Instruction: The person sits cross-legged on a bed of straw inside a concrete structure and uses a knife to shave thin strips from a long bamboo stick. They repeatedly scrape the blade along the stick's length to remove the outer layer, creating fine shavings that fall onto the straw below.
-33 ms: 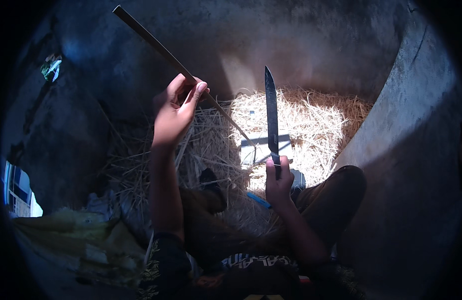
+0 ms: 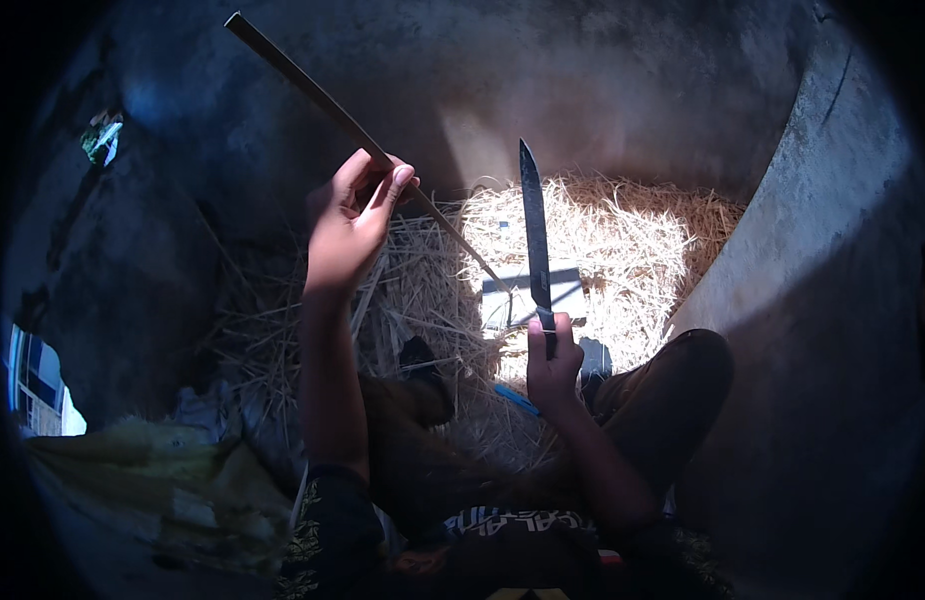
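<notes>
My left hand is raised on the left, its thumb and fingers pinched round a long, thin strip that looks like wood or bamboo. The strip slants from the upper left down to a pale flat board on the straw, and its lower end shows against that board. On the right, my right hand grips the handle of a knife. The dark, pointed blade stands nearly upright in view, over part of the board and apart from the strip.
Straw covers the ground, brightly sunlit beyond my feet. A curved concrete wall surrounds me. A narrow blue object lies between my bent legs. Yellowish cloth or sheeting lies at lower left, below a bright opening in the wall.
The knife has tilted and shifted slightly to the left with my right hand. My left hand and the strip have hardly moved.
</notes>
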### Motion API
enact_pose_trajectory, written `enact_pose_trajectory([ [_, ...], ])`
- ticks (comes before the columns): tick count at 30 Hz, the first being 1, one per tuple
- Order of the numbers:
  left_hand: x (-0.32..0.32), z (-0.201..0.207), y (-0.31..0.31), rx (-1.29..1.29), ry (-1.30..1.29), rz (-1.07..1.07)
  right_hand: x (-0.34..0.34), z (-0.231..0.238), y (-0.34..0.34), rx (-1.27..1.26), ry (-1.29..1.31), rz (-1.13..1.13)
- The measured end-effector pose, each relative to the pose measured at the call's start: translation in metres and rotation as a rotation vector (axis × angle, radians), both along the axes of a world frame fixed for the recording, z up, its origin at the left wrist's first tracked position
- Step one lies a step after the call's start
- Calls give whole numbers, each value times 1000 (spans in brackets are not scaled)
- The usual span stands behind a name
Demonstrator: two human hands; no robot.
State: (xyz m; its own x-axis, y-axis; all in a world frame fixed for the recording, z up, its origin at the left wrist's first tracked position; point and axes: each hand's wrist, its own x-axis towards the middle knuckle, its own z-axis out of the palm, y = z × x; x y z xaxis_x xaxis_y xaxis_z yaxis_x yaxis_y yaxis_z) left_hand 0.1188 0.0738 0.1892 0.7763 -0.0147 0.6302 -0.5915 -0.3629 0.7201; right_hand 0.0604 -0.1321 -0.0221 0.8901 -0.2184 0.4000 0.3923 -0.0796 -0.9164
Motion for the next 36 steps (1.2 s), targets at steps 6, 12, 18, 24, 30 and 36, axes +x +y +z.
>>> enact_pose_trajectory([
  [6,-5,6,-3,7,82,-49,22,-33,-4,-399,385,95],
  [12,0,3,8,16,-5,12,19,-9,-14,-153,281,98],
  [18,4,0,6,1,-29,32,1,-2,-7,-4,-45,12],
  [24,2,3,3,18,-7,-4,22,-60,2,-508,367,46],
  [30,5,-2,12,-85,3,-9,22,-37,-4,-308,438,101],
  [36,3,0,15,-46,-5,13,8,-6,2,-81,146,61],
])
